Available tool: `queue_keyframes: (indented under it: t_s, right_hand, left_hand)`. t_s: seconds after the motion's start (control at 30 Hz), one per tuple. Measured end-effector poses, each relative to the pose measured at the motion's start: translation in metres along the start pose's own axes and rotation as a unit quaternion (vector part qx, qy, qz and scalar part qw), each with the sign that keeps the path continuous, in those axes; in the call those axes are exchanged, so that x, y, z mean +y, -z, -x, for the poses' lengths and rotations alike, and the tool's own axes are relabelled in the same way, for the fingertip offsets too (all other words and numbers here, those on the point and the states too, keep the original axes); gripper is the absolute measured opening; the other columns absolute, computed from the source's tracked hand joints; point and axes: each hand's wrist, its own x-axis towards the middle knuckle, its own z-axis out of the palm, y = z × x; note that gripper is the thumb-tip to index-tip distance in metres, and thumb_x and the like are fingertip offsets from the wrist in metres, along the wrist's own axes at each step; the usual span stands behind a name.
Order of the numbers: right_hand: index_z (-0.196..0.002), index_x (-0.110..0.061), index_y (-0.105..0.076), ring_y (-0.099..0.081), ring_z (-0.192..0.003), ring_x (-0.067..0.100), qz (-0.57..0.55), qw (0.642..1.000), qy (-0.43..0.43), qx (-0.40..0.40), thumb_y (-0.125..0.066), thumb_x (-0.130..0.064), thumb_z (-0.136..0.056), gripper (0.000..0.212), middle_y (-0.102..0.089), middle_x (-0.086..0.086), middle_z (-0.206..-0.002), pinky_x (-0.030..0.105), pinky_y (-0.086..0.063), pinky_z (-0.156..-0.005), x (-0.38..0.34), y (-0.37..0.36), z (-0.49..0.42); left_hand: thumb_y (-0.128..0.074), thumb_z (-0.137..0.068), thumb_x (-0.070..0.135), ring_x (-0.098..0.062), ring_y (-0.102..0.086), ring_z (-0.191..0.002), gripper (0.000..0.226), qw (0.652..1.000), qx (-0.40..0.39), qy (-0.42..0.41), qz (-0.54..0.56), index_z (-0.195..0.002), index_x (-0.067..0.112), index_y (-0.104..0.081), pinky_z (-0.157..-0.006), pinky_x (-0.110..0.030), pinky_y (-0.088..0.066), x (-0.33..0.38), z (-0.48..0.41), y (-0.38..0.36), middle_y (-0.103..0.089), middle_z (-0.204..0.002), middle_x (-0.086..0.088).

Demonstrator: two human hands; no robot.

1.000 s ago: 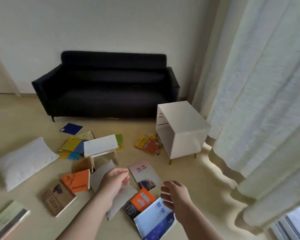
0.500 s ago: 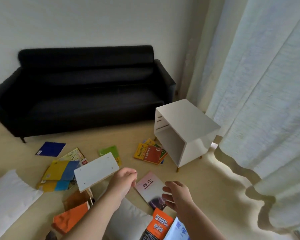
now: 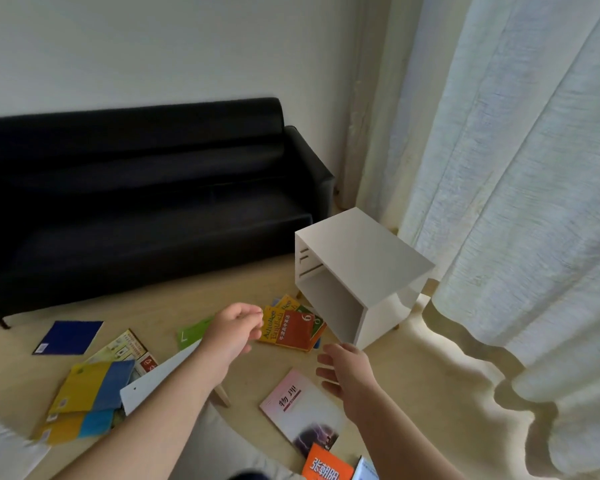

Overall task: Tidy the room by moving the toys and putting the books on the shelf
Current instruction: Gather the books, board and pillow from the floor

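the white shelf (image 3: 368, 258) stands on the floor (image 3: 413, 393) between the black sofa (image 3: 136, 202) and the pale curtain (image 3: 516, 202), its open side turned toward the sofa. nothing shows inside it.

just outside the shelf's open side, at its foot, lies a pile of english books (image 3: 293, 329), red and yellow covers fanned out. the left hand (image 3: 234, 329) hovers next to this pile on the side away from the shelf. its fingers (image 3: 253, 311) are loosely curled, hold nothing, and in this view their tips overlap the pile's far edge; i cannot tell whether they touch it.

the right hand (image 3: 343, 370) hangs just in front of the shelf's nearest lower corner, fingers (image 3: 326, 360) relaxed and slightly spread, palm turned toward the left hand, holding nothing. a pink book (image 3: 302, 407) lies flat on the floor right below it, apart from the fingers.

nearer the camera than the shelf, an orange book (image 3: 326, 467) peeks in beside the pink one. farther from the shelf, past the left forearm, lie a green book (image 3: 191, 334), a white panel (image 3: 156, 379), yellow-and-blue books (image 3: 90, 386) and a dark blue book (image 3: 68, 337).
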Motion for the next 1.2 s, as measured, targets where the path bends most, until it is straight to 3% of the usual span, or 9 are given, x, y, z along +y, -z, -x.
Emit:
queue_keyframes:
  t_s: [0.27, 0.5, 0.6, 0.9, 1.03, 1.2]
  right_hand:
    - [-0.086, -0.017, -0.054, -0.054, -0.073, 0.017, -0.031, 0.999, 0.017, 0.025, -0.047, -0.014, -0.095, 0.012, -0.057, 0.003, -0.079, 0.028, -0.045, -0.068, -0.047, 0.007, -0.041]
    - [-0.083, -0.012, -0.052, -0.043, -0.059, 0.015, -0.074, 0.995, 0.007, 0.06, -0.045, -0.007, -0.094, 0.014, -0.05, 0.005, -0.071, 0.023, -0.035, -0.051, -0.083, 0.003, -0.111]
    - [-0.094, -0.01, -0.054, -0.041, -0.052, 0.013, -0.093, 0.992, -0.005, 0.09, -0.046, -0.007, -0.093, 0.008, -0.05, 0.004, -0.07, 0.019, -0.032, -0.041, -0.112, -0.024, -0.187]
    - [-0.087, -0.015, -0.053, -0.052, -0.064, 0.014, -0.14, 0.974, -0.105, 0.145, -0.045, -0.015, -0.097, 0.012, -0.056, 0.004, -0.079, 0.023, -0.044, -0.056, -0.21, -0.126, -0.348]
    - [-0.105, -0.01, -0.054, -0.052, -0.063, 0.014, -0.163, 0.963, -0.119, 0.179, -0.046, -0.015, -0.097, 0.012, -0.058, 0.005, -0.084, 0.022, -0.043, -0.054, -0.237, -0.128, -0.371]
    - [-0.103, -0.006, -0.053, -0.047, -0.06, 0.016, -0.169, 0.946, -0.146, 0.237, -0.045, -0.011, -0.096, 0.011, -0.055, 0.008, -0.083, 0.024, -0.039, -0.053, -0.242, -0.112, -0.388]
  left_hand:
    - [-0.05, -0.095, 0.018, -0.018, -0.062, -0.094, 0.011, 0.999, -0.007, -0.037, 0.003, -0.099, 0.02, -0.059, -0.077, -0.03, -0.05, 0.053, -0.061, -0.023, -0.064, -0.097, -0.003]
    - [-0.05, -0.094, 0.02, -0.018, -0.062, -0.094, 0.01, 0.996, -0.078, -0.041, -0.009, -0.097, 0.019, -0.06, -0.083, -0.034, -0.051, 0.079, -0.154, -0.052, -0.064, -0.098, -0.003]
    - [-0.049, -0.095, 0.019, -0.018, -0.061, -0.093, 0.011, 0.994, -0.096, -0.04, -0.014, -0.098, 0.018, -0.06, -0.086, -0.037, -0.05, 0.094, -0.237, -0.053, -0.064, -0.097, -0.004]
    - [-0.049, -0.095, 0.019, -0.017, -0.06, -0.091, 0.011, 0.98, -0.176, 0.026, -0.092, -0.099, 0.02, -0.059, -0.083, -0.034, -0.049, 0.147, -0.449, -0.058, -0.063, -0.092, -0.002]
    - [-0.049, -0.095, 0.02, -0.016, -0.06, -0.091, 0.012, 0.968, -0.214, 0.036, -0.126, -0.102, 0.019, -0.058, -0.074, -0.029, -0.049, 0.158, -0.499, -0.069, -0.062, -0.094, -0.002]
    - [-0.049, -0.095, 0.02, -0.015, -0.058, -0.084, 0.011, 0.951, -0.265, 0.064, -0.144, -0.101, 0.018, -0.058, -0.067, -0.026, -0.047, 0.158, -0.528, -0.088, -0.061, -0.09, -0.001]
